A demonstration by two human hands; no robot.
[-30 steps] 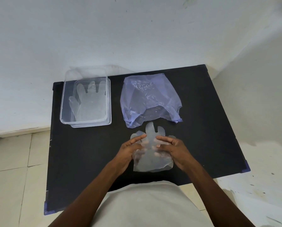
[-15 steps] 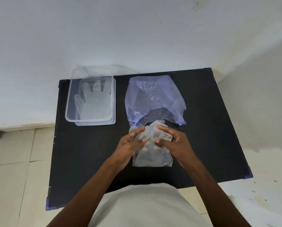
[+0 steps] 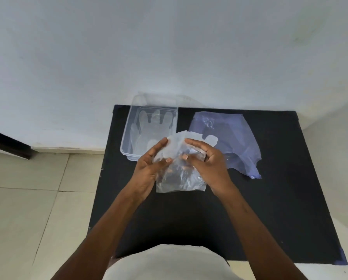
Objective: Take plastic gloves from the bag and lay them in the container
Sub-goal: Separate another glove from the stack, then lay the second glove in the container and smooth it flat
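Observation:
A clear plastic glove [image 3: 180, 178] hangs crumpled between both hands, lifted above the black table [image 3: 270, 209]. My left hand [image 3: 149, 168] pinches its left side and my right hand [image 3: 209, 168] grips its right side. Its finger end is bunched up near the container's near right corner. The clear rectangular container [image 3: 128, 138] stands at the table's far left with a glove [image 3: 149, 126] lying flat inside. The pale purple plastic bag [image 3: 233, 138] lies flat to the right of the container, behind my right hand.
The table stands against a white wall. A tiled floor [image 3: 28, 199] lies to the left, past the table's left edge. A clear lid leans behind the container. My torso in a light shirt is at the bottom of the frame.
The glove lay flat on the table a second ago; both hands have gathered it, lifted it and carried it up and leftward toward the container. The camera has also turned left.

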